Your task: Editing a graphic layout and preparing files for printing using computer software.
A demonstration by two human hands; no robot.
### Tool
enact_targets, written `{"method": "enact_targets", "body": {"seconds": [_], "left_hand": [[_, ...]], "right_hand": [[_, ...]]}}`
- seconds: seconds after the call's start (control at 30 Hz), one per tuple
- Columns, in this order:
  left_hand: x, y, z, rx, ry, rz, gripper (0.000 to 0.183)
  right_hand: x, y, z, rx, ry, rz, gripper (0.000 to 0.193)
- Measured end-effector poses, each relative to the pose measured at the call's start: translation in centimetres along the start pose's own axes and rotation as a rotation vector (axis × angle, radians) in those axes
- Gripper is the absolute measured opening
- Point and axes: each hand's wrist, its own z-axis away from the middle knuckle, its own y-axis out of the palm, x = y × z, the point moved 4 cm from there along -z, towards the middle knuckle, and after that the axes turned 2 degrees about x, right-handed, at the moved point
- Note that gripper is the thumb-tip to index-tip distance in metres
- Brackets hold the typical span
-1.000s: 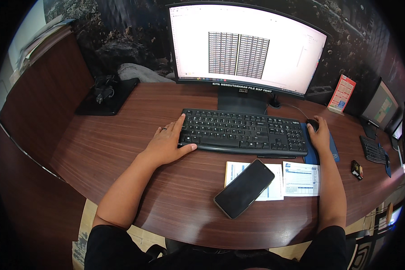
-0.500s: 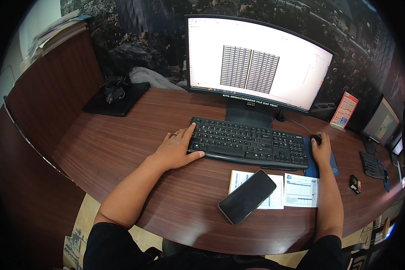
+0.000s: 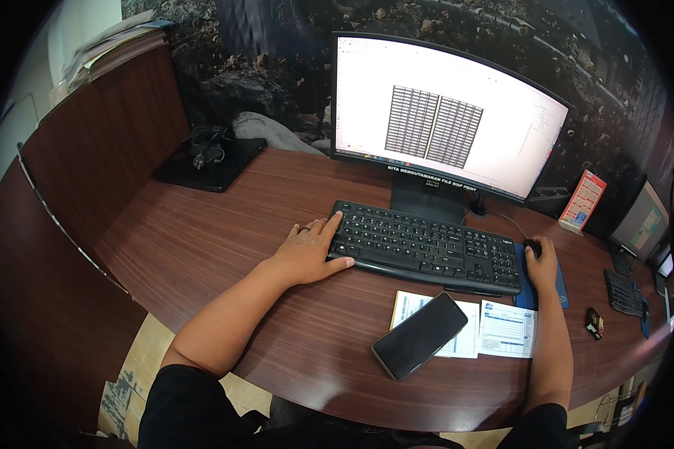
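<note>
My left hand (image 3: 307, 250) rests at the left end of a black keyboard (image 3: 425, 247), fingers stretched out over the edge keys and thumb near the front corner. It is open and holds nothing. On the right, my right hand (image 3: 544, 265) is curled over a black computer mouse (image 3: 532, 245) on a blue mouse pad (image 3: 526, 287). Behind the keyboard stands a monitor (image 3: 511, 140) showing two dark tables on a white page. A dark-screened phone (image 3: 420, 335) lies tilted in front of the keyboard, partly covering printed paper slips (image 3: 468, 343).
A black laptop-like slab (image 3: 236, 163) with coiled cables (image 3: 207, 155) sits at the back left, beside a brown partition (image 3: 105, 123) topped with stacked papers (image 3: 116, 52). Farther right are a red desk calendar (image 3: 583, 200), a small dark box (image 3: 594, 323), and a second keyboard (image 3: 624, 292) and monitor (image 3: 641, 218).
The view has turned slightly, so the desk and everything on it sit farther right in the picture. Both hands keep their places on the keyboard and mouse.
</note>
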Motion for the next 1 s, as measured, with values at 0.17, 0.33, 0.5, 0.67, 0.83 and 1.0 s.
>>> {"method": "enact_targets", "body": {"seconds": [0.17, 0.33, 0.5, 0.67, 0.83, 1.0], "left_hand": [[0.04, 0.04, 0.01, 0.018, -0.007, -0.014, 0.102], [0.06, 0.09, 0.04, 0.019, -0.004, -0.016, 0.101], [0.04, 0.09, 0.02, 0.018, -0.009, -0.004, 0.102], [-0.04, 0.12, 0.01, 0.017, -0.014, 0.001, 0.102], [0.03, 0.19, 0.06, 0.006, -0.019, -0.021, 0.102], [-0.03, 0.25, -0.01, -0.004, -0.010, -0.014, 0.102]], "right_hand": [[0.56, -0.13, 0.00, 0.025, -0.015, -0.035, 0.029], [0.85, -0.05, 0.01, 0.037, -0.015, -0.058, 0.029], [0.53, 0.01, -0.02, 0.028, -0.051, -0.053, 0.031], [0.58, 0.02, -0.02, 0.025, -0.049, -0.058, 0.033], [0.93, -0.11, 0.03, 0.011, -0.055, -0.070, 0.032], [0.13, 0.15, -0.05, 0.034, -0.041, -0.008, 0.027]]}}
